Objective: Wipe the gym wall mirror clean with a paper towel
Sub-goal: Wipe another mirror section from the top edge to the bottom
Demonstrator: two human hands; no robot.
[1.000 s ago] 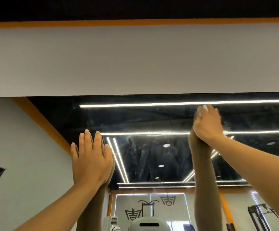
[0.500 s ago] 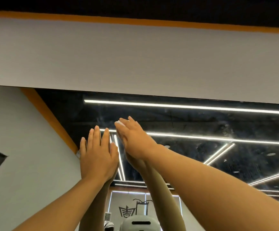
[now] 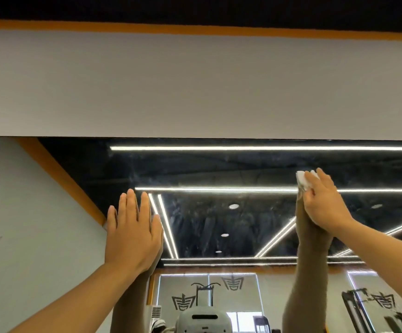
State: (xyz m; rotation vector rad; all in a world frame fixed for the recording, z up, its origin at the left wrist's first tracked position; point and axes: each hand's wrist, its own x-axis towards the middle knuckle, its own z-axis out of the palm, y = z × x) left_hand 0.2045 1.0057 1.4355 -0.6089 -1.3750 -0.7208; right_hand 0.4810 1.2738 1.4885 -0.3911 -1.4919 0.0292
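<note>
Right fingers [image 3: 320,181] are curled over a wad of white towel [image 3: 302,180], pressing it onto the mirror [image 3: 219,169] — the towel pokes out past the fingertips, high up on the glass, sitting right on the middle reflected light strip and not far under the mirror's top edge. The right hand [image 3: 324,203] comes in from the lower right, forearm angled up across the corner of the view, and its reflection meets it at the glass.

Left fingers [image 3: 132,205] are straight and together, not gripping anything — the left hand [image 3: 132,234] is just laid flat against the mirror, palm to the glass, well apart from the right one. It's over on the left side, near where a reflected orange band [image 3: 63,174] runs down diagonally.

The glass between the two hands looks pretty smeary, with cloudy streaks showing up against the dark reflected ceiling. Three long light strips [image 3: 243,148] and a few round spots show in the reflection too.

Above the mirror there's a plain pale wall [image 3: 195,87], then an orange stripe [image 3: 195,30] and a dark ceiling. Down at the bottom the reflection shows a white headset [image 3: 202,318], some logo panels and bits of gym equipment off to the right, too blurry to tell what kind.
</note>
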